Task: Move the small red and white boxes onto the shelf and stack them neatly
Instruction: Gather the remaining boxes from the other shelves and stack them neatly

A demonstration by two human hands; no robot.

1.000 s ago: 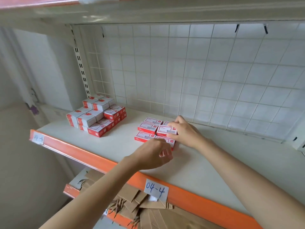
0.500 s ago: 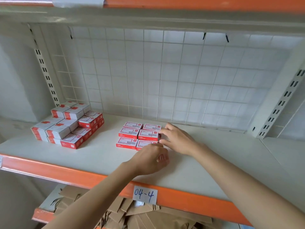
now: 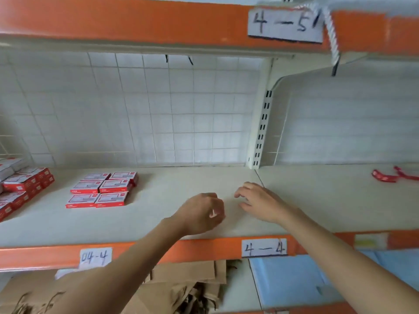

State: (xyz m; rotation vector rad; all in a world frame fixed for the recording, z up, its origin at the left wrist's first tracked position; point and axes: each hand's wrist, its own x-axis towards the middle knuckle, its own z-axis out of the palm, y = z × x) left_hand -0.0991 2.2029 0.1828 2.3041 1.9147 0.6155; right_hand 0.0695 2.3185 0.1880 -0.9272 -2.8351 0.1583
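Nothing is held: left hand (image 3: pixel 199 214) is loosely curled, right hand (image 3: pixel 260 202) relaxed w/ fingers spread, both over the shelf (image 3: pixel 204 177). The flat group of red and white boxes (image 3: pixel 102 190) is set on the shelf, well to the left of both hands; left hand is nearer. Its long axis is judged front-to-back. A taller box stack (image 3: pixel 20 186) is seen beyond it, at the far left edge.

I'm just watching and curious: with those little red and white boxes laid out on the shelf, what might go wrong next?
The flat group of boxes looks slightly uneven, so a layer stacked on top may sit crooked. The taller pile at the left runs out of view, so a nudge there could go unnoticed. Both hands, left and right, hold nothing.
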